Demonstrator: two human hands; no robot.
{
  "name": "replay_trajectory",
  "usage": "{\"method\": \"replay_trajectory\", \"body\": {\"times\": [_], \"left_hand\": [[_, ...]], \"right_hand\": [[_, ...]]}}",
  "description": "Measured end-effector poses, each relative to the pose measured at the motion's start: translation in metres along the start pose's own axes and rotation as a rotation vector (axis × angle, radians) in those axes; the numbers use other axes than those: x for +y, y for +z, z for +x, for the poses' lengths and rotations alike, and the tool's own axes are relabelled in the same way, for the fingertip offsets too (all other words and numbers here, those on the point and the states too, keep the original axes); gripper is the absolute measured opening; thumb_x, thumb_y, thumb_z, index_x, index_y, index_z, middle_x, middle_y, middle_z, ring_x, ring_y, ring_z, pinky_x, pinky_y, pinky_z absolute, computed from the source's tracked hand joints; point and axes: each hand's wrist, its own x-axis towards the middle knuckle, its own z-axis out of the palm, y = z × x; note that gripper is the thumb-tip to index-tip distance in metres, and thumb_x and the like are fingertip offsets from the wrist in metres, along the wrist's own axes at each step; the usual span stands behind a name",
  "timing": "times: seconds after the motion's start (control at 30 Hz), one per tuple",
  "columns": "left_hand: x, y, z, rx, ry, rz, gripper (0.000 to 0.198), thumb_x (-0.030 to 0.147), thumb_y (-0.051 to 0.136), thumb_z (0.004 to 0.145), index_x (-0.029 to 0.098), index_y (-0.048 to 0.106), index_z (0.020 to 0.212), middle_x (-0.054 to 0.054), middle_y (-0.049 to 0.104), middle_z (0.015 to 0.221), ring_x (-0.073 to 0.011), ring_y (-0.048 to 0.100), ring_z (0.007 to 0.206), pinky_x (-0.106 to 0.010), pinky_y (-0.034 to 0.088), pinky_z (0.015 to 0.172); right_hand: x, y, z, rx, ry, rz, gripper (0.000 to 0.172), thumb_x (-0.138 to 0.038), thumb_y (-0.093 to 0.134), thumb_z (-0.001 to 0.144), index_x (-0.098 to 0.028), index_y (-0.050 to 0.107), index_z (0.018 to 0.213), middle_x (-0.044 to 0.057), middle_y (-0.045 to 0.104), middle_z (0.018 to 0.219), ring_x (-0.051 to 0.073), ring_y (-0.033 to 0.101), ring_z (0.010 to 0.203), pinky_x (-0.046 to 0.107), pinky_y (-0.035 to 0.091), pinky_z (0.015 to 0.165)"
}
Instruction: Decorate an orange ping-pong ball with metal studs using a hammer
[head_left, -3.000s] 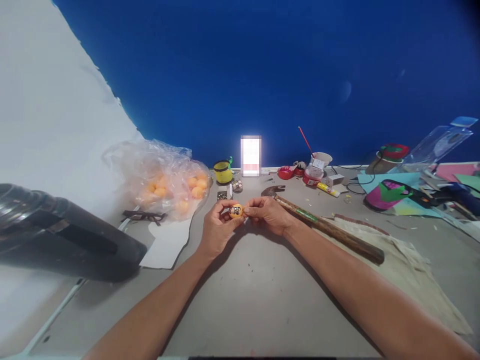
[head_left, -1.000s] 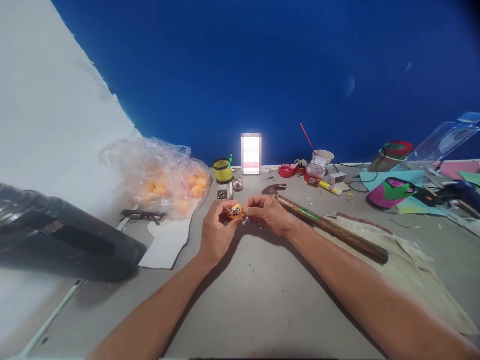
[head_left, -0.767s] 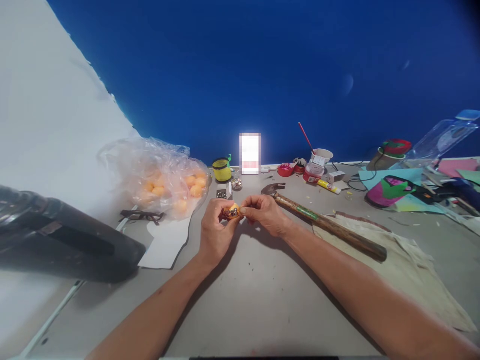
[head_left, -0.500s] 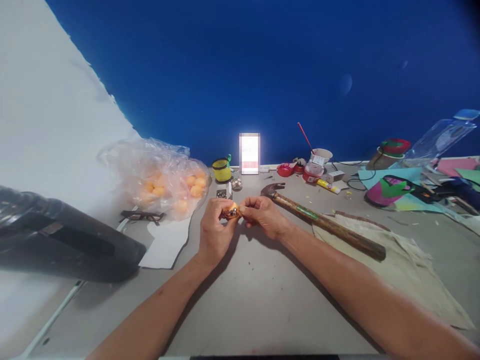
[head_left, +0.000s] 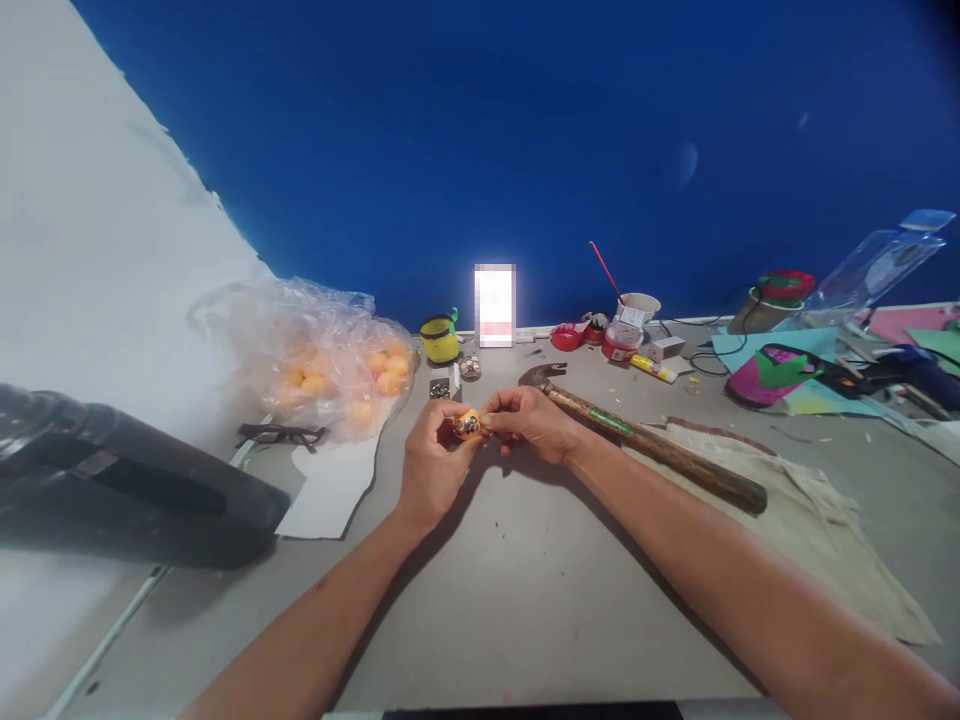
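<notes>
My left hand (head_left: 430,462) and my right hand (head_left: 529,422) meet above the grey table (head_left: 495,580), both closed on a small orange ball (head_left: 468,424) with dark shiny bits stuck on its face. The left fingers cup the ball from the left. The right thumb and forefinger pinch at its right side. Behind the hands lie a small shiny ball (head_left: 470,367) and a little dark packet (head_left: 440,388).
A hammer (head_left: 645,448) lies diagonally to the right, its handle over a beige cloth (head_left: 817,530). A plastic bag of orange balls (head_left: 322,362), dark glasses (head_left: 283,435) and a black cylinder (head_left: 127,490) are left. A yellow cup (head_left: 439,340), glue stick (head_left: 652,369), white cup (head_left: 639,306) and coloured paper (head_left: 780,372) line the back.
The ball has been turned a little between my fingers and the hands stay together in the same spot. The view has shifted slightly.
</notes>
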Motion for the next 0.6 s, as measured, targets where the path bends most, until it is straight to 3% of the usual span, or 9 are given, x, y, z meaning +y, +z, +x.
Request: {"method": "replay_trajectory", "body": {"times": [0.17,0.37,0.5,0.6], "left_hand": [[0.003,0.003,-0.001,-0.061,-0.181,-0.118,0.038,0.027,0.085,0.067,0.020,0.066,0.099,0.001,0.069,0.079,-0.0152,0.067,0.069,-0.026,0.054,0.064],[0.001,0.000,0.000,-0.031,-0.138,-0.074,0.033,0.024,0.083,0.066,0.019,0.068,0.095,0.000,0.071,0.087,-0.0145,0.067,0.073,-0.027,0.056,0.070],[0.001,0.001,0.003,-0.089,-0.259,-0.171,0.043,0.029,0.088,0.063,0.019,0.066,0.098,0.001,0.071,0.079,-0.0165,0.070,0.069,-0.027,0.056,0.063],[0.003,0.002,0.004,-0.091,-0.269,-0.240,0.047,0.031,0.091,0.059,0.019,0.066,0.096,-0.001,0.073,0.084,-0.0173,0.071,0.072,-0.028,0.058,0.066]], "right_hand": [[-0.001,-0.004,-0.001,-0.059,0.008,0.044,0.033,-0.040,0.089,0.064,-0.018,0.068,0.077,0.000,0.067,0.069,0.008,0.050,0.053,0.021,0.047,0.048],[-0.001,0.006,-0.001,0.037,-0.044,-0.125,0.028,-0.037,0.085,0.067,-0.018,0.065,0.072,-0.002,0.061,0.060,0.009,0.049,0.050,0.020,0.042,0.043],[0.002,0.001,0.000,-0.039,-0.022,0.027,0.034,-0.043,0.086,0.068,-0.018,0.064,0.076,-0.003,0.060,0.060,0.009,0.049,0.050,0.020,0.044,0.045],[0.004,-0.005,0.001,-0.104,-0.002,0.105,0.035,-0.044,0.086,0.070,-0.018,0.065,0.081,-0.004,0.059,0.061,0.008,0.049,0.050,0.020,0.045,0.047]]}}
